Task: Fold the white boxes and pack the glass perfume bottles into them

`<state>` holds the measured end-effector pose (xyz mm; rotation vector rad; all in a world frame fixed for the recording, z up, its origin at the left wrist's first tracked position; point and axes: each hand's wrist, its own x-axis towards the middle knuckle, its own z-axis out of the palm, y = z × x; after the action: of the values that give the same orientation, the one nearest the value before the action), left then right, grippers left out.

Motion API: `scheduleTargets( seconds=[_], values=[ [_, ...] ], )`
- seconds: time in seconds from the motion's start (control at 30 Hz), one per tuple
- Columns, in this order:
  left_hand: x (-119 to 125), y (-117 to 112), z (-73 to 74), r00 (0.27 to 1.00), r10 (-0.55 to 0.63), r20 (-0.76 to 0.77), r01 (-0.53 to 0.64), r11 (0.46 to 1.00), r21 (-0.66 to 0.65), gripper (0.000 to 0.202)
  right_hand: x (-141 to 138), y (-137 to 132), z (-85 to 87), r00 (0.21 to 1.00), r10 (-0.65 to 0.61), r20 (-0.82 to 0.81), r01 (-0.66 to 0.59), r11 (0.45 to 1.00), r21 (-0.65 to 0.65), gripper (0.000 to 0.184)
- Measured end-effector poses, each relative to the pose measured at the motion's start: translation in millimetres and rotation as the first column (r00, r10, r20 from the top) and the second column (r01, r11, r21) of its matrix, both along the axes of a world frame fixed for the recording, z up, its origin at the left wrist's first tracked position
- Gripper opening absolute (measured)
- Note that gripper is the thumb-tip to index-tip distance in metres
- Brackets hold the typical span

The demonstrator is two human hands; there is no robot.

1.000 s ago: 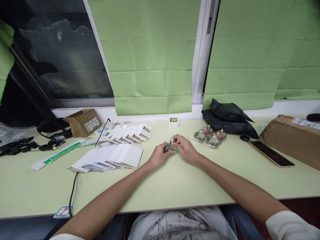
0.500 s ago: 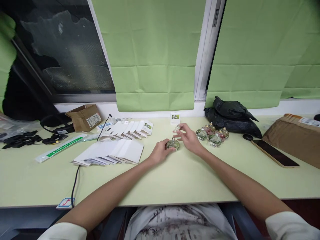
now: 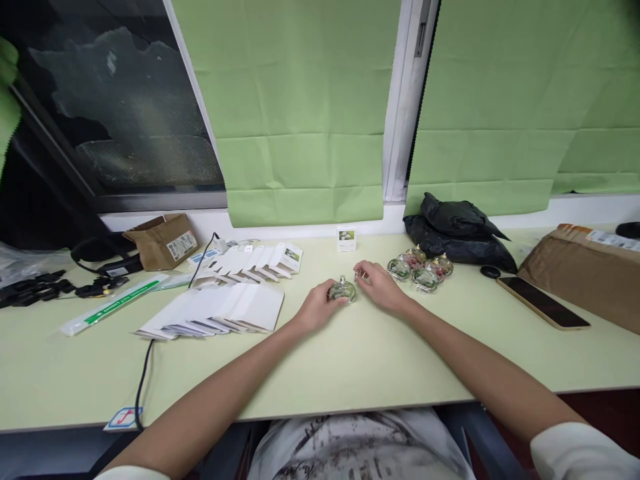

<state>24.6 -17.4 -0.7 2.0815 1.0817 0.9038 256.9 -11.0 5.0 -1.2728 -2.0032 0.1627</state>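
My left hand (image 3: 316, 307) is closed around the side of a round, greenish glass perfume bottle (image 3: 343, 290), which stands upright on the table with its silvery neck showing. To its right, my right hand (image 3: 379, 285) pinches a small clear cap (image 3: 357, 275) between thumb and fingertips. The cap is apart from the bottle and mostly covered by the fingers. Several similar round bottles (image 3: 425, 279), green, pink and gold-topped, lie close together beyond my right hand.
White folded cartons (image 3: 255, 305) fan out on the left, with another row (image 3: 263, 260) behind. A small white box (image 3: 347, 239) stands at the back. Black plastic bags (image 3: 457, 230), a phone (image 3: 543, 303) and a brown package (image 3: 583, 273) are on the right. A black cable (image 3: 145, 373) crosses the left side.
My right hand has moved down from above the bottle to beside its neck, with the cap in its fingers. My left hand still holds the bottle. The view has shifted slightly.
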Motion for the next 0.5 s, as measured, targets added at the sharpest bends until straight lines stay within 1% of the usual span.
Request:
scheduleTargets(
  seconds=[0.1, 0.23, 0.3, 0.4, 0.47, 0.5],
  values=[
    [0, -2, 1.8, 1.0, -0.009, 0.005, 0.009, 1.0, -0.003, 0.034, 2, -2, -1.4, 0.994, -0.019, 0.109, 0.026, 0.998, -0.063, 0.009],
    [0, -4, 5.1, 1.0, -0.001, -0.001, 0.001, 1.0, -0.004, 0.036, 4, -2, -3.3, 0.988, -0.022, 0.151, 0.037, 0.995, -0.093, 0.009],
    [0, -5, 6.7, 1.0, -0.007, -0.003, 0.007, 1.0, -0.005, 0.036, 6, -2, -4.0, 0.987, -0.014, 0.161, 0.03, 0.995, -0.1, 0.014],
    [0, -6, 8.3, 1.0, -0.017, -0.002, 0.017, 1.0, -0.019, 0.035, 7, -3, -1.9, 0.983, 0.008, 0.185, 0.008, 0.996, -0.085, 0.03],
    [0, -7, 9.1, 1.0, -0.02, -0.01, 0.02, 1.0, -0.023, 0.035, 6, -6, 3.1, 0.984, -0.013, 0.179, 0.017, 1.0, -0.024, 0.035],
    [0, -7, 9.4, 1.0, -0.019, -0.022, 0.019, 1.0, -0.019, 0.035, 4, -9, 6.7, 0.987, -0.025, 0.162, 0.022, 1.0, 0.018, 0.034]
  ],
)
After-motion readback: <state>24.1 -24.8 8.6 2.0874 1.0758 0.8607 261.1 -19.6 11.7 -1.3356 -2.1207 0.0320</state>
